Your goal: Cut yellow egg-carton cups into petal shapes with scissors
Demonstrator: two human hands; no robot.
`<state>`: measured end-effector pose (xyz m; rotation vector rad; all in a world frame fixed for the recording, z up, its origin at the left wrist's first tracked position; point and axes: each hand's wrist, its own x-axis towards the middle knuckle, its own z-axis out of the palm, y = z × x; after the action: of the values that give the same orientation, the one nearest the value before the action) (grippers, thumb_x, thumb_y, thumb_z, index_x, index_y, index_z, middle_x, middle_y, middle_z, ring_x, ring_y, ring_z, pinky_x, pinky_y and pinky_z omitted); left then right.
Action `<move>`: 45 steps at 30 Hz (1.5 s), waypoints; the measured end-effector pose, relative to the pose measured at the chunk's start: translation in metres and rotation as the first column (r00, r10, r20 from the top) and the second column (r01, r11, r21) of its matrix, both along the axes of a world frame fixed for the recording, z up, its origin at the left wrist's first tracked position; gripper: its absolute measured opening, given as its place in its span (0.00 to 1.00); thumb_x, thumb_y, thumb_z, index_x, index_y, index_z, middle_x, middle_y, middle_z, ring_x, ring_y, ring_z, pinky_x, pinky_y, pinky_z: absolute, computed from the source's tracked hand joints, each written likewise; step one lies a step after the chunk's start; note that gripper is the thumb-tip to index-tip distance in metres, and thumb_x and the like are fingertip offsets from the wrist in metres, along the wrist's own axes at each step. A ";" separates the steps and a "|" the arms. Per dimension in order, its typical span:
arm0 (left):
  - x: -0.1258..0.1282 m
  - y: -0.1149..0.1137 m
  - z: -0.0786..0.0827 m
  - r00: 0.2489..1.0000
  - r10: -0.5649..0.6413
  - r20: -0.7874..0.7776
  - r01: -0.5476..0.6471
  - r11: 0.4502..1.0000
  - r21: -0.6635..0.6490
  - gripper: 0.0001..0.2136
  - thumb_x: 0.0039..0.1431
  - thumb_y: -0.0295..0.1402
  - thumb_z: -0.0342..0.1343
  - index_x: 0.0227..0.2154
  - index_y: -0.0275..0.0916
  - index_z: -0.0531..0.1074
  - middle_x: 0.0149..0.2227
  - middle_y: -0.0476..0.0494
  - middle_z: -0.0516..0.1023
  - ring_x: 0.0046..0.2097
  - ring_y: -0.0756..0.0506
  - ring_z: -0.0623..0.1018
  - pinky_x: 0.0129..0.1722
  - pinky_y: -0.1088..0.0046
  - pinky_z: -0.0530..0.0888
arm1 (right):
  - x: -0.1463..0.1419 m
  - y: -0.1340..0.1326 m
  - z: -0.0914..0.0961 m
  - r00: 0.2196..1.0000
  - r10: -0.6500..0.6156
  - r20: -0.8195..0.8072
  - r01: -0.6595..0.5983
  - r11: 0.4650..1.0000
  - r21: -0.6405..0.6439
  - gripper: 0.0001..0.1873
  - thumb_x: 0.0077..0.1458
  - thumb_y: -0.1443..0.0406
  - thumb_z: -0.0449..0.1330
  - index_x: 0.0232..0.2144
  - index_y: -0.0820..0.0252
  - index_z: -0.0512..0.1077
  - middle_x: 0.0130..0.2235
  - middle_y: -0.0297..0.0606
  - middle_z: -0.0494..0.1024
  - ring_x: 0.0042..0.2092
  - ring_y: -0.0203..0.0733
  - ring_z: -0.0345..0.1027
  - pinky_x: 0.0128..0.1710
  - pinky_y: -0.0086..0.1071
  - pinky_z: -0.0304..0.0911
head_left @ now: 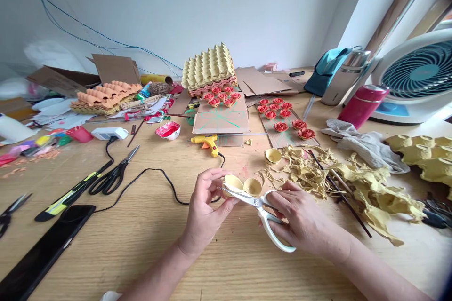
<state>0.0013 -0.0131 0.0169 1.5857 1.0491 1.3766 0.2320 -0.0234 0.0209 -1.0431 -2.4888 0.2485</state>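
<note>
My left hand (205,209) pinches a pale yellow egg-carton cup piece (243,185), two joined cups, just above the wooden table (148,240). My right hand (300,218) grips white-handled scissors (263,211), fingers through the loops. The blades point left and reach the cup piece by my left thumb. A single cut cup (273,155) lies a little beyond, beside a heap of yellow carton scraps (310,171).
A yellow glue gun (208,142) with a black cable lies ahead. Red paper roses (282,115) sit on cardboard, stacked egg trays (208,68) behind. Black scissors (113,176), a utility knife (70,193) and a phone (38,254) lie left. A fan (413,75) and red flask (362,103) stand right.
</note>
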 end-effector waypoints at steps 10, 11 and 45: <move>0.005 -0.006 -0.002 0.987 0.068 -0.147 -0.056 0.995 0.082 0.23 0.56 0.32 0.65 0.52 0.47 0.63 0.50 0.44 0.75 0.43 0.49 0.76 0.39 0.75 0.73 | -0.006 -0.001 0.006 0.996 -0.085 0.012 0.085 0.996 0.016 0.10 0.59 0.60 0.56 0.30 0.57 0.60 0.28 0.32 0.70 0.28 0.39 0.62 0.37 0.36 0.48; 0.005 -0.006 -0.002 0.987 0.072 -0.146 -0.059 0.994 0.087 0.23 0.56 0.32 0.65 0.51 0.46 0.63 0.50 0.43 0.75 0.43 0.49 0.76 0.39 0.75 0.73 | -0.006 -0.001 0.006 0.997 -0.083 0.012 0.082 0.996 0.017 0.10 0.59 0.61 0.56 0.30 0.57 0.60 0.28 0.31 0.70 0.28 0.39 0.62 0.37 0.36 0.48; -0.004 0.006 0.002 0.962 -0.150 0.229 0.207 0.946 -0.249 0.22 0.60 0.34 0.59 0.56 0.42 0.65 0.56 0.38 0.70 0.49 0.45 0.73 0.44 0.71 0.72 | 0.002 0.005 0.001 0.946 -0.241 -0.215 0.163 0.932 -0.325 0.18 0.63 0.56 0.54 0.24 0.56 0.58 0.24 0.30 0.62 0.27 0.36 0.55 0.29 0.30 0.52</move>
<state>-0.0029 -0.0069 0.0190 1.2739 0.9000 1.1890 0.2343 -0.0186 0.0221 -1.2934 -2.1367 0.6726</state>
